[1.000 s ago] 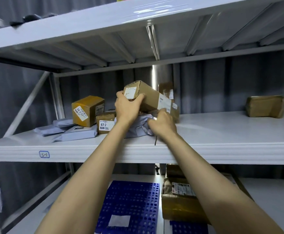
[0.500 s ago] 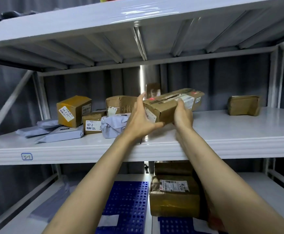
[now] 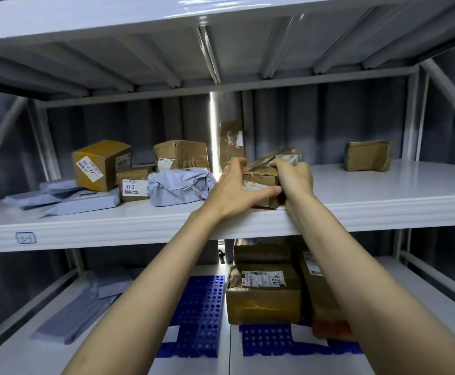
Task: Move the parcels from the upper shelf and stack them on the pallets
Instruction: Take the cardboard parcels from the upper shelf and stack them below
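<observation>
A long brown cardboard parcel lies at the front edge of the white upper shelf. My left hand grips its near left end, thumb along the front face. My right hand grips its right side, fingers curled over the top. Below, blue perforated pallets lie on the lower level with a brown labelled box stacked on them.
On the upper shelf to the left sit a grey poly-bag parcel, a small box marked 67-2, a yellow-brown box, another taped box and flat grey mailers. A lone box sits far right. Grey mailers lie lower left.
Both hands lifted the long parcel off the pile, swung it rightward, and now hold it lower at the shelf's front edge. The view has moved closer.
</observation>
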A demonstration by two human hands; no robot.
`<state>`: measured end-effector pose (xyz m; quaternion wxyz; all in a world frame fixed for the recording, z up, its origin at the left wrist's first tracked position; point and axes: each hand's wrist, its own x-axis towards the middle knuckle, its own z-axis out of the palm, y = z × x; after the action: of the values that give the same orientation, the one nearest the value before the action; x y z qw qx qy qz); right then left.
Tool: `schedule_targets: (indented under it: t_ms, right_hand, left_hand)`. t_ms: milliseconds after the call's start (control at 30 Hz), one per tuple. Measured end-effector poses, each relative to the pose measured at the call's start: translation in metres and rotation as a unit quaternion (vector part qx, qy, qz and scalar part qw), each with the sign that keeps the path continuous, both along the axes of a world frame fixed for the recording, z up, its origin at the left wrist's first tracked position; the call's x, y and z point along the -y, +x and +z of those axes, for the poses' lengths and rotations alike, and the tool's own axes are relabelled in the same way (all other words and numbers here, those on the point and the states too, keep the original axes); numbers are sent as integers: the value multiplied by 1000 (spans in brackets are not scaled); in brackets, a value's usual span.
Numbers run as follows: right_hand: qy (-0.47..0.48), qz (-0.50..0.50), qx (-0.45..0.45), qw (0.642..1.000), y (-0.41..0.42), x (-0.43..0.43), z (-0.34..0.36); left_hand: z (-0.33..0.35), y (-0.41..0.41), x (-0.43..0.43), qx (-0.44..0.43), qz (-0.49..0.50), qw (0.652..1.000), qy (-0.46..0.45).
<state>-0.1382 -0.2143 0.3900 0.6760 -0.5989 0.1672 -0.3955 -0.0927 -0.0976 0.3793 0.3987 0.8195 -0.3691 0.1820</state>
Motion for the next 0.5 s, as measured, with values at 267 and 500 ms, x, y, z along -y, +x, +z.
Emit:
schedule_targets:
  t_ms: [267, 500]
  right_hand:
    - [-99, -15, -38, 994, -9, -6, -3]
    - [-144, -25, -39, 989, -18, -13, -12]
  left_hand:
    - [-8, -13, 6, -2, 55, 997, -50]
    - [-17, -22, 3, 16, 58, 994, -91]
